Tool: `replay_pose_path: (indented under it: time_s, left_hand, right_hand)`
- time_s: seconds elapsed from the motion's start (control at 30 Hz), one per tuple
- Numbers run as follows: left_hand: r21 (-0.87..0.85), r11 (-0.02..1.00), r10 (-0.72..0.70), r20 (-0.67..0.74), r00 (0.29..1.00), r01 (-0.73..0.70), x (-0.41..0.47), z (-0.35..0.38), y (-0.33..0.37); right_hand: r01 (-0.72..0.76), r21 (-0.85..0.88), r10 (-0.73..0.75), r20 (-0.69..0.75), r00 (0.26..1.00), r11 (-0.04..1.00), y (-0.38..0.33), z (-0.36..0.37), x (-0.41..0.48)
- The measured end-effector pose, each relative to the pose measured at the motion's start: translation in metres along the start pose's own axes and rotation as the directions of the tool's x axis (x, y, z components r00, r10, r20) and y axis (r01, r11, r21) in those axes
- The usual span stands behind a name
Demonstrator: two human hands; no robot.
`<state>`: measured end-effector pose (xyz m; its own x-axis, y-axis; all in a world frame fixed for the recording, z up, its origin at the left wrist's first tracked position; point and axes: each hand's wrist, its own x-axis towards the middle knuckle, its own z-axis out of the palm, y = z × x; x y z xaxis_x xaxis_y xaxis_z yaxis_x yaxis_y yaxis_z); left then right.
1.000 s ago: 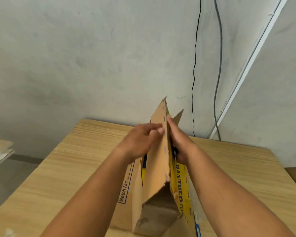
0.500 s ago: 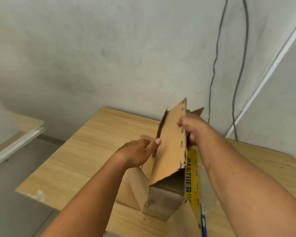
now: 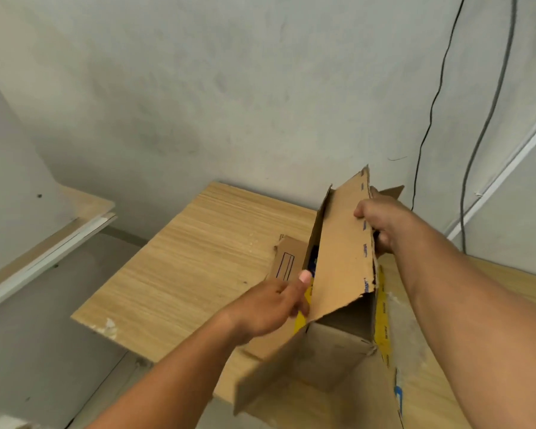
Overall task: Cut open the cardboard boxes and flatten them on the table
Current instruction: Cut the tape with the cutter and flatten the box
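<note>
I am watching the box (image 3: 338,345) standing upright with the table (image 3: 198,258) under it, one tall side panel (image 3: 341,249) rising out of its top and a loose flap (image 3: 276,382) at its near side hanging out past the table's edge. The right hand (image 3: 381,221) is clenching the far upper edge of that panel, fingers curled round the cardboard (something dark is showing under the palm, too hidden for me to name). The left hand (image 3: 270,308) is lying released at the left of the box, fingers straight, the forefinger pointing at the gap beside the panel; I cannot tell whether it is touching.

I am weighing the risks. The right hand is holding high on the box while nothing is pinning its base, so a pull could be tipping or sliding the whole box toward that overhanging flap and off the table. The panel's near edge is looking ragged, so a hard tug may be ripping it short instead of opening the corner seam. The straight forefinger could be getting pinched if the panel folds leftward
</note>
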<state>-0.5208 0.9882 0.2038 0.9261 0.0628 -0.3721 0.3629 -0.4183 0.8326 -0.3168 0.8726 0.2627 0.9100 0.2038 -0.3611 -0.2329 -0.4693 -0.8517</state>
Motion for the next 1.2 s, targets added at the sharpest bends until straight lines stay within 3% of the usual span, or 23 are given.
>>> replay_pose_path:
  time_s: [0.03, 0.17, 0.37, 0.47, 0.6, 0.67, 0.73, 0.83, 1.0, 1.1, 1.2]
  left_hand:
    - [-0.053, 0.999, 0.007, -0.015, 1.0, -0.008, 0.014, -0.004, 0.001]
    - [-0.385, 0.922, 0.013, 0.151, 0.988, 0.047, 0.07, -0.012, 0.01]
    - [-0.308, 0.946, 0.033, 0.405, 0.914, 0.102, 0.125, -0.044, 0.022]
    - [-0.343, 0.939, 0.062, 0.263, 0.963, 0.034, 0.15, -0.053, 0.036]
    - [-0.246, 0.961, 0.089, -0.155, 0.984, -0.125, 0.184, -0.057, 0.054]
    - [-0.336, 0.937, 0.032, -0.176, 0.984, -0.091, 0.207, -0.061, 0.056]
    - [-0.451, 0.892, -0.015, -0.046, 0.999, -0.008, 0.227, -0.06, 0.053]
    - [-0.337, 0.941, 0.077, 0.16, 0.984, -0.019, 0.216, -0.046, 0.057]
    - [-0.308, 0.93, 0.288, 0.269, 0.919, -0.201, 0.125, -0.037, 0.038]
    - [-0.086, 0.959, 0.281, 0.426, 0.86, -0.27, 0.059, -0.026, 0.015]
    - [0.145, 0.944, 0.252, 0.27, 0.929, -0.298, 0.034, -0.003, 0.009]
  right_hand:
    - [0.001, -0.007, -0.001, -0.008, 1.0, 1.0, 0.0, 0.001, 0.0]
    - [-0.039, 0.012, 0.039, -0.012, 0.999, 0.999, 0.001, -0.007, 0.003]
    - [-0.05, 0.012, 0.051, -0.013, 0.999, 0.999, 0.004, -0.007, 0.0]
    - [-0.07, 0.014, 0.07, -0.012, 0.997, 0.997, 0.002, -0.008, -0.001]
    - [-0.104, 0.017, 0.104, -0.018, 0.994, 0.994, 0.002, -0.009, -0.005]
    - [-0.099, 0.024, 0.099, -0.006, 0.995, 0.995, 0.003, -0.008, -0.007]
    - [-0.099, 0.023, 0.1, -0.008, 0.995, 0.995, 0.004, -0.006, -0.006]
    - [-0.086, 0.056, 0.088, -0.033, 0.996, 0.995, 0.007, -0.002, -0.005]
    - [-0.096, 0.199, 0.106, -0.04, 0.994, 0.975, 0.015, -0.016, -0.009]
    - [-0.11, 0.066, 0.12, -0.173, 0.978, 0.992, 0.021, -0.037, -0.012]
    - [-0.051, 0.034, 0.059, -0.305, 0.951, 0.998, 0.025, -0.052, -0.019]
